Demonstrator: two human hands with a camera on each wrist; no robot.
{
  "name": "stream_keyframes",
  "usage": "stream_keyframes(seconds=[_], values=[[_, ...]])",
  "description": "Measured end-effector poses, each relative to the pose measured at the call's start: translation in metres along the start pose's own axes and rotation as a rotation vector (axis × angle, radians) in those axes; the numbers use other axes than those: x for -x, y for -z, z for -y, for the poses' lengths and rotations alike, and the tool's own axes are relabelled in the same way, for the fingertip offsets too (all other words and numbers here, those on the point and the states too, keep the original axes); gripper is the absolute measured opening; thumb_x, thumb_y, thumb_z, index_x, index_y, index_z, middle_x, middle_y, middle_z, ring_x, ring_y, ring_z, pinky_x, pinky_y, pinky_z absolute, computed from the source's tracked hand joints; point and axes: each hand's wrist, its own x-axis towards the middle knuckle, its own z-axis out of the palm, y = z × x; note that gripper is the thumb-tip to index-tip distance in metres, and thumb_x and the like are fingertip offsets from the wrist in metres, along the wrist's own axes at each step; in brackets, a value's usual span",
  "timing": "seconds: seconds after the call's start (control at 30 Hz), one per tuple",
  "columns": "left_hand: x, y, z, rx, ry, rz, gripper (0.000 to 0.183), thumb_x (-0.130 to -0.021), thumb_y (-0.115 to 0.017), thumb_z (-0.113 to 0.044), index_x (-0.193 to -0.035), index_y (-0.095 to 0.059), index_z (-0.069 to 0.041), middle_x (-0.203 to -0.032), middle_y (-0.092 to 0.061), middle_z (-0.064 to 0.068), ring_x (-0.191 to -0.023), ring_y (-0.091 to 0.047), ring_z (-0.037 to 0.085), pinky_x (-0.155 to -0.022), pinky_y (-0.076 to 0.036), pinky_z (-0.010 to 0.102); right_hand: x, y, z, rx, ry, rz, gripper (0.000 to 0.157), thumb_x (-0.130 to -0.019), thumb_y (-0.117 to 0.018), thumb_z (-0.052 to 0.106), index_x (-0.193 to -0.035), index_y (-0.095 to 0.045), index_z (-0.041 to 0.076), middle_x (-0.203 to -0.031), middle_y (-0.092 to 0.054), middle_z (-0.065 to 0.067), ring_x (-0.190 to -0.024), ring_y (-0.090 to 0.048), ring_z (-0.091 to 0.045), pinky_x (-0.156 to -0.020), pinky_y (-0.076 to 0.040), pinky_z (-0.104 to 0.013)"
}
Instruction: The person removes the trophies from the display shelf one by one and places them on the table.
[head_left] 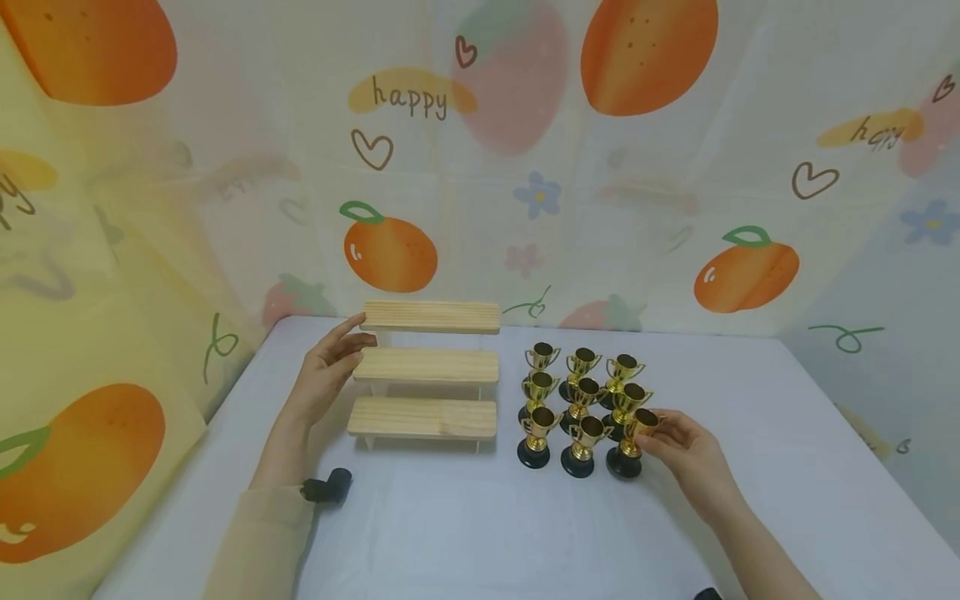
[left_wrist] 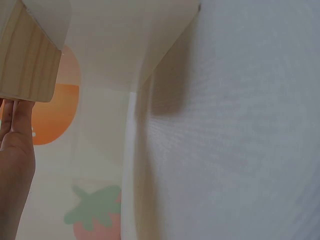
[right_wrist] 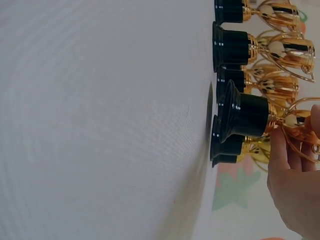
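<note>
A three-tier display stand with pale wooden boards [head_left: 423,417] stands left of centre on the table. My left hand [head_left: 322,375] is at its left side, fingertips touching the end of the top board [left_wrist: 30,65]. To the right of the stand, several small gold trophy cups [head_left: 538,423] with black bases are grouped in rows. My right hand [head_left: 693,462] pinches the front right trophy [right_wrist: 250,115] by its gold cup, between thumb and fingers. In the right wrist view that trophy's base looks slightly raised off the tabletop, close to its neighbours.
A white cloth [head_left: 420,517] covers the table. Behind it and at the sides hangs a curtain [head_left: 465,192] printed with oranges, strawberries and hearts. A small black device [head_left: 330,486] is worn at my left wrist.
</note>
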Motion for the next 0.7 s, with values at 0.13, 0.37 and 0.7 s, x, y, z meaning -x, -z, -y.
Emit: stream_keyframes(seconds=[0.13, 0.37, 0.7], values=[[0.001, -0.0004, 0.0007, 0.001, -0.003, 0.001, 0.055, -0.101, -0.05, -0.003, -0.153, -0.037, -0.018, -0.116, -0.065, -0.012, -0.114, -0.054, 0.004, -0.095, -0.042, 0.013, 0.0007, -0.0006, -0.0023, -0.01, 0.021, 0.013, 0.038, -0.09, -0.069, 0.007, -0.123, -0.053, 0.005, -0.099, -0.066, 0.023, -0.095, -0.064, 0.005, -0.086, -0.052, -0.013], [0.0019, -0.0009, 0.002, 0.007, -0.013, 0.001, 0.055, -0.101, -0.05, -0.002, -0.152, -0.038, -0.017, -0.116, -0.065, -0.012, -0.115, -0.055, 0.003, -0.098, -0.042, 0.012, 0.0008, 0.0002, -0.0051, 0.003, 0.02, 0.036, 0.039, -0.088, -0.07, 0.006, -0.123, -0.054, 0.005, -0.098, -0.067, 0.022, -0.094, -0.065, 0.004, -0.085, -0.053, -0.015], [0.0041, -0.0008, 0.003, -0.005, -0.011, 0.003, 0.056, -0.101, -0.051, -0.004, -0.153, -0.038, -0.018, -0.116, -0.065, -0.013, -0.115, -0.056, 0.002, -0.099, -0.042, 0.012, -0.0008, 0.0015, -0.0085, 0.024, 0.017, 0.071, 0.036, -0.089, -0.07, 0.007, -0.122, -0.056, 0.005, -0.098, -0.068, 0.021, -0.095, -0.066, 0.001, -0.085, -0.054, -0.017]])
